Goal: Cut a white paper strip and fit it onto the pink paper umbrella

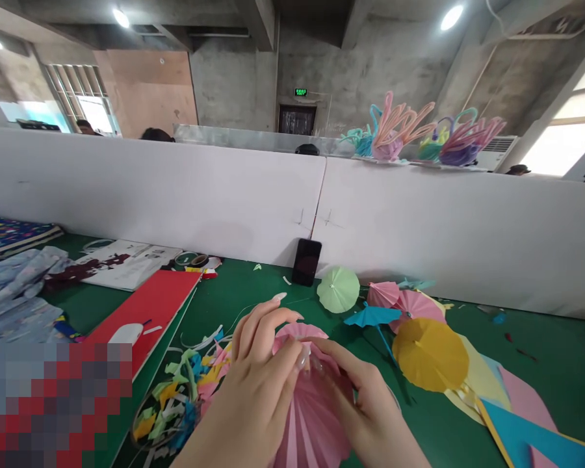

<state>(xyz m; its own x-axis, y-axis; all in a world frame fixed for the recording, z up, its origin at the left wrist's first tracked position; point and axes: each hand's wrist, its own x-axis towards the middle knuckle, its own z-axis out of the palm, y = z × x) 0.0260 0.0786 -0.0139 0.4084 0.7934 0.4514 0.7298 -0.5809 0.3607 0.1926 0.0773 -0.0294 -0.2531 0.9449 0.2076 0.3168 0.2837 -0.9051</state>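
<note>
A pink pleated paper canopy [307, 426], like that of a small paper umbrella, is spread out in front of me with its folds fanning from the middle. My left hand [263, 370] pinches it near the centre with thumb and forefinger, the other fingers raised. From the other side, my right hand [355, 390] grips the same spot, its fingers closed on the paper. Parts of the canopy are covered by both hands. Beyond them lie finished paper umbrellas: a green one [338, 290], a blue one [374, 315] on a stick and a yellow one [429, 355].
Colourful paper scraps [190, 390] are heaped left of my hands. A red board [151, 305] lies further left, near folded cloth [19, 279]. A black phone [307, 262] leans on the white partition [224, 201]. Coloured paper sheets [526, 396] lie at right.
</note>
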